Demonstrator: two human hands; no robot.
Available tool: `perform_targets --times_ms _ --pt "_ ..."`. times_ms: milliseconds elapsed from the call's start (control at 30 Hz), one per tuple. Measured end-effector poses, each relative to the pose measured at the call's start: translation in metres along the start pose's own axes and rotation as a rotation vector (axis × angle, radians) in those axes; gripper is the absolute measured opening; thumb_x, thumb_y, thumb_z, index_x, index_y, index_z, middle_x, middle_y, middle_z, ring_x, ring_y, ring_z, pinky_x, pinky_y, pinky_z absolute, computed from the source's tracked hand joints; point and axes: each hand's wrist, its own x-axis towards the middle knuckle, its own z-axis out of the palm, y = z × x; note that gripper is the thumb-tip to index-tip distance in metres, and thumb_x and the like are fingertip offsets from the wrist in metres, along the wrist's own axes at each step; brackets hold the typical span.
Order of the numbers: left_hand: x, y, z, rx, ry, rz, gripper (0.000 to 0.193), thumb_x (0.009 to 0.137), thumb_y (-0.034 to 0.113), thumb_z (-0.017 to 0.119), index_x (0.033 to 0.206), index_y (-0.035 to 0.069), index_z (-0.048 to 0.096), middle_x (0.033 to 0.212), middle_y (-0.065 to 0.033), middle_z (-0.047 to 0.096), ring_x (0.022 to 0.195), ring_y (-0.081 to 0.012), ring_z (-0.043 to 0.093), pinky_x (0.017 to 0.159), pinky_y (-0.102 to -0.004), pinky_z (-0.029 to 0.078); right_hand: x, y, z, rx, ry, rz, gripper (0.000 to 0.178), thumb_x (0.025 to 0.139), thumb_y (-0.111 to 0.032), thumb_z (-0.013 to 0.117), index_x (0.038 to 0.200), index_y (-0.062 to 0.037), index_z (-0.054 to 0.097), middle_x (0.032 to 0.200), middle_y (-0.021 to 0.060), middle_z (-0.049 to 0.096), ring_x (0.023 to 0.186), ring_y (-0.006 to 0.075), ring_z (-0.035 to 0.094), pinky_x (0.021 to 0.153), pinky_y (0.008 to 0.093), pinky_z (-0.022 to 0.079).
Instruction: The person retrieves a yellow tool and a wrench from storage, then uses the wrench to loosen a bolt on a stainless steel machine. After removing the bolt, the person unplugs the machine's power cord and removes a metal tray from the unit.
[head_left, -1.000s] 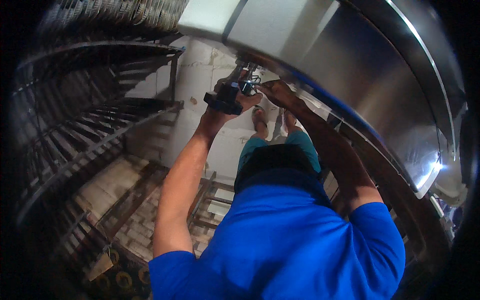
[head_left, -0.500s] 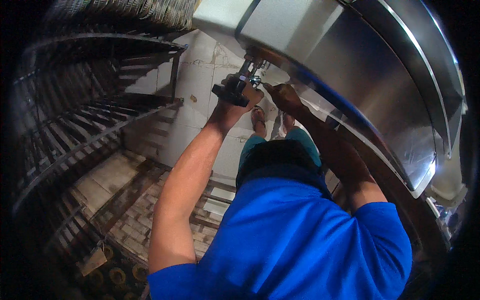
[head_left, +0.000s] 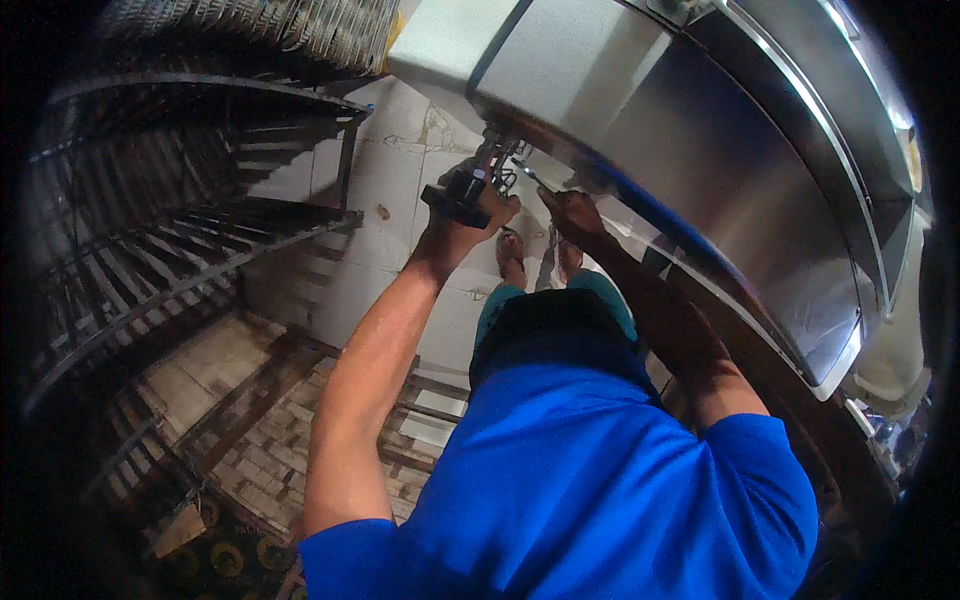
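Below the rounded edge of a large metal machine (head_left: 700,190) hangs a metal fitting with a black knob (head_left: 458,202). My left hand (head_left: 480,222) is closed around this fitting, its fingers partly hidden behind the knob. To its right, my right hand (head_left: 577,212) is closed on a slim metal tool (head_left: 530,173), perhaps a wrench. The tool's bright tip points up and left toward the fitting; whether it touches is too small to tell.
On the left stands a dark slatted metal rack (head_left: 200,235). Stacked wire-like trays (head_left: 300,30) are at the far left. Pale floor tiles (head_left: 385,165) lie under the fitting, with my feet (head_left: 511,250) just below my hands. Worn brickwork (head_left: 265,435) shows at the lower left.
My right hand has drawn slightly down, and more of the slim tool shows, a little apart from my left hand. My left hand stays on the fitting.
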Motion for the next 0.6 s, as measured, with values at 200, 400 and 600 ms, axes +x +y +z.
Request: perform_targets --times_ms 200,400,600 --pt "0.006 -0.013 0.006 -0.095 -0.03 0.011 0.049 0.085 0.028 0.072 0.123 0.0 0.057 0.091 -0.0181 0.068 0.084 -0.0326 0.068 0.073 -0.0459 0.053 -0.077 -0.053 -0.044 -0.177 0.07 -0.16 0.035 0.102 -0.031 0.049 0.098 0.0021 0.06 0.076 0.0245 0.065 0.07 0.0412 0.065 0.065 0.0495 0.051" --pt "0.01 -0.001 0.012 -0.171 0.208 0.072 0.022 0.084 0.022 0.069 0.096 0.003 0.068 0.081 -0.0211 0.07 0.077 -0.038 0.071 0.068 -0.0449 0.057 -0.096 -0.083 -0.073 -0.63 0.086 -0.46 0.024 0.098 -0.019 0.053 0.099 0.0037 0.06 0.081 0.0232 0.064 0.061 0.0356 0.064 0.058 0.0452 0.055" --pt "0.01 0.004 0.01 -0.239 0.156 -0.03 0.028 0.083 0.023 0.07 0.104 0.005 0.066 0.083 -0.02 0.071 0.078 -0.0384 0.071 0.07 -0.0464 0.058 -0.095 -0.073 -0.073 -0.784 0.257 -0.743 0.026 0.096 -0.017 0.055 0.103 0.0085 0.059 0.083 0.0219 0.065 0.06 0.0334 0.064 0.053 0.0448 0.053"
